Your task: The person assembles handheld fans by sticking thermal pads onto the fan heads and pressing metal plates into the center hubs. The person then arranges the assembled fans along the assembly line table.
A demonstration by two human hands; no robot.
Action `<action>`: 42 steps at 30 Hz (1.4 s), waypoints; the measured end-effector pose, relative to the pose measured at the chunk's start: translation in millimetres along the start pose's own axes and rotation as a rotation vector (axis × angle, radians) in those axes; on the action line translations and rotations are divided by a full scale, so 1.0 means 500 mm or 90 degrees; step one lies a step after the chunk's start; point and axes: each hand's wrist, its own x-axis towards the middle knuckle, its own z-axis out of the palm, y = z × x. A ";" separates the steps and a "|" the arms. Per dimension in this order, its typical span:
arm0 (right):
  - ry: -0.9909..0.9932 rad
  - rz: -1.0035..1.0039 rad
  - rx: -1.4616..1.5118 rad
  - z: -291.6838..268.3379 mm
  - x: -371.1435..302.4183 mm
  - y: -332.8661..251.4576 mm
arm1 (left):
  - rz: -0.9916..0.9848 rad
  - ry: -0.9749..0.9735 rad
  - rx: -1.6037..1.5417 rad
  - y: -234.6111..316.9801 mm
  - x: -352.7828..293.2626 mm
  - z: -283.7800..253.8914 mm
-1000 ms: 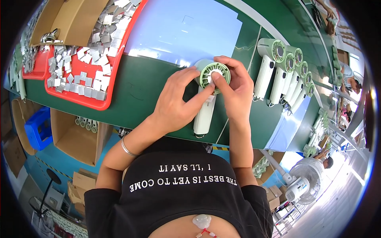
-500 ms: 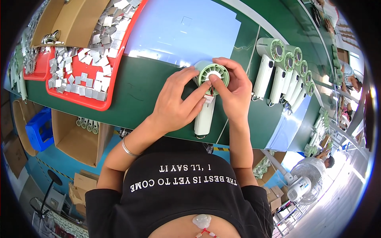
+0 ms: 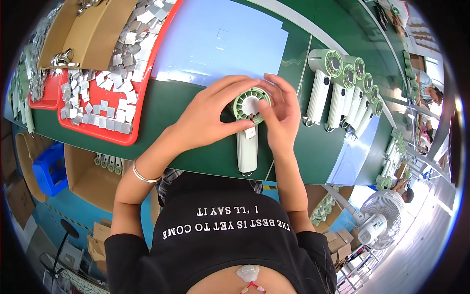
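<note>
A pale green handheld fan lies on the green table in front of me, its handle toward my body and its round slotted head facing up. The fan head's centre is white, and a small pale tag-like piece with a reddish wire shows just below it. My left hand curves round the head's left and far side, fingers over the rim and thumb near the small piece. My right hand grips the right side, thumb on the rim, other fingers partly hidden behind.
Several similar fans stand in rows at the right. A red tray of small silvery squares lies at the left, with a cardboard box over it. A blue sheet covers the table beyond. A white fan stands at the lower right.
Both hands and the fan have shifted slightly left and nearer. My left fingers have moved from the head's centre to its far rim; my right thumb has moved from the centre to the right edge.
</note>
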 end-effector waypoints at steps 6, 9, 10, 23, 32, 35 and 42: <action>0.132 0.000 -0.354 -0.087 0.091 0.012 | -0.004 -0.036 -0.025 0.001 -0.002 -0.023; 0.127 -0.048 -0.532 -0.086 0.148 0.015 | -0.010 -0.037 -0.042 -0.003 -0.004 -0.032; 0.112 -0.099 -0.669 -0.083 0.167 0.018 | 0.007 -0.034 -0.023 -0.007 -0.004 -0.035; 0.221 -0.160 -0.841 -0.073 0.300 0.063 | 0.026 -0.035 -0.044 -0.002 -0.013 -0.037; 0.204 -0.060 -0.824 -0.084 0.327 0.048 | 0.023 -0.039 -0.021 -0.006 -0.016 -0.037; 0.189 -0.053 -0.845 -0.101 0.339 0.052 | 0.027 -0.045 -0.020 -0.005 -0.014 -0.037; 0.161 -0.195 -0.900 -0.083 0.310 0.069 | 0.031 -0.044 -0.021 -0.009 -0.016 -0.037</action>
